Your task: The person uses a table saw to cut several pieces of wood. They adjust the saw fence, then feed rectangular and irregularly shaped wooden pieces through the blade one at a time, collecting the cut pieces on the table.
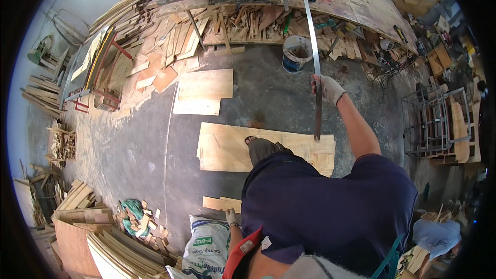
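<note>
Just beyond the plywood sheet (222,147), your right hand (328,89) is wrapped round the long metal strip (314,51), your left (232,216) is at a small board (214,203), grip unclear; you seem to be positioning the strip, which calls next for steady alignment.

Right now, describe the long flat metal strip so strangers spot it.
Start at the broad wooden workbench, upper right, then the white and blue bucket below. Beside it, the right hand grips the strip: silvery and narrow, unlike the wide pale wooden boards.
</note>
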`<action>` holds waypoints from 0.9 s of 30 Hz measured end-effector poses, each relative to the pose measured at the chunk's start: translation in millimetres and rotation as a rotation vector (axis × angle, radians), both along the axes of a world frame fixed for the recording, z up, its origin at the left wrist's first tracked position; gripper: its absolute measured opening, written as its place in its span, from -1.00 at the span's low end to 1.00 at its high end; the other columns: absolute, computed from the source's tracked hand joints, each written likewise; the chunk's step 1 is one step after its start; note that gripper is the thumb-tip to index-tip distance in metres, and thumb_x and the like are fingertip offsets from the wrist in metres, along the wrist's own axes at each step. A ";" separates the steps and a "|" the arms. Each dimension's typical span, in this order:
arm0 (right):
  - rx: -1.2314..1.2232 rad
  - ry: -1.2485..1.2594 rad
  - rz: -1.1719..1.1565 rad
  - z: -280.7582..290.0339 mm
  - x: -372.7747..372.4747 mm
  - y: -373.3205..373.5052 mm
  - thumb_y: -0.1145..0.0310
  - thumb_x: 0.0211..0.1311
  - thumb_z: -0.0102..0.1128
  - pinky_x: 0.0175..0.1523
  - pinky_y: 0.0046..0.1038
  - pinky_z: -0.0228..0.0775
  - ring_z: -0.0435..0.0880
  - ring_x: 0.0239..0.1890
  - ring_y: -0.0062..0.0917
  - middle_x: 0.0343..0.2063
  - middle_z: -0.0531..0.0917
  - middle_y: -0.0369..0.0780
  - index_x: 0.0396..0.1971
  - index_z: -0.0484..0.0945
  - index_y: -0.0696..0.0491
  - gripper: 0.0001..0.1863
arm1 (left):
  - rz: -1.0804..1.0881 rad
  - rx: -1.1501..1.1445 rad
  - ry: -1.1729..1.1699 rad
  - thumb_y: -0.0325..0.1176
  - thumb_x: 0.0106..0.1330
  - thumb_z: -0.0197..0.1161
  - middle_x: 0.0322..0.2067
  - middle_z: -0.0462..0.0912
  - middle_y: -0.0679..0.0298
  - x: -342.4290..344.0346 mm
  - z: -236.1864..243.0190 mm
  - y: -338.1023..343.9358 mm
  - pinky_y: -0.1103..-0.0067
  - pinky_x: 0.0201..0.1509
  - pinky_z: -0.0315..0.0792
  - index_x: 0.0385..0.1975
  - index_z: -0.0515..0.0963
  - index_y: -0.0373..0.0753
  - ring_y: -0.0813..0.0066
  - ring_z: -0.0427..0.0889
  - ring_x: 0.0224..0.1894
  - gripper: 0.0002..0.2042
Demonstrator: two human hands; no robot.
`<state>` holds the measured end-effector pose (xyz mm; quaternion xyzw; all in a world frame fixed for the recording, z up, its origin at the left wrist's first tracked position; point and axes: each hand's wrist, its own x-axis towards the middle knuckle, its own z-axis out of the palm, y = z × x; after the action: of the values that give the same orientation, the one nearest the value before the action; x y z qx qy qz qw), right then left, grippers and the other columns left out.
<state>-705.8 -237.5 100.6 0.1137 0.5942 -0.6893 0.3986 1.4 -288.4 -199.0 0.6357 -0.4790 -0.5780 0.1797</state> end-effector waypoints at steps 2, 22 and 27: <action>0.007 -0.061 0.037 -3.2 -34.6 -31.0 0.27 0.52 0.08 -0.47 -0.45 0.39 0.48 -0.62 -0.61 -0.61 0.52 -0.34 -0.31 0.47 0.05 -0.80 | 0.111 0.005 -0.038 -0.27 0.40 0.13 -0.56 0.41 0.41 -10.0 18.1 -33.6 0.57 -0.53 0.26 -0.14 0.48 -0.25 0.62 0.33 -0.57 -0.81; 0.178 0.588 0.068 28.2 -272.0 -212.4 0.18 0.45 0.06 -0.58 -0.35 0.27 0.51 -0.66 -0.51 -0.67 0.56 -0.26 -0.50 0.54 0.07 -0.66 | -0.212 0.202 -0.441 -0.16 0.42 0.13 0.05 0.61 -0.03 -61.3 96.5 -90.6 0.38 0.05 0.47 0.28 0.39 -0.42 0.18 0.61 0.02 -0.45; 0.536 0.415 0.321 -1.2 -344.1 -251.2 0.14 0.49 -0.02 -0.58 -0.29 0.39 0.54 -0.69 -0.42 -0.63 0.64 -0.15 -0.45 0.57 0.12 -0.60 | -0.162 0.283 -0.410 -0.14 0.40 0.14 0.11 0.59 -0.06 -41.2 104.0 -110.5 0.37 0.13 0.45 0.28 0.39 -0.44 0.13 0.59 0.10 -0.43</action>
<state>-1049.8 -488.7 99.4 -0.0230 0.8319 -0.4465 0.3288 -39.9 -398.9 -95.0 0.7178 -0.4693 -0.5111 -0.0588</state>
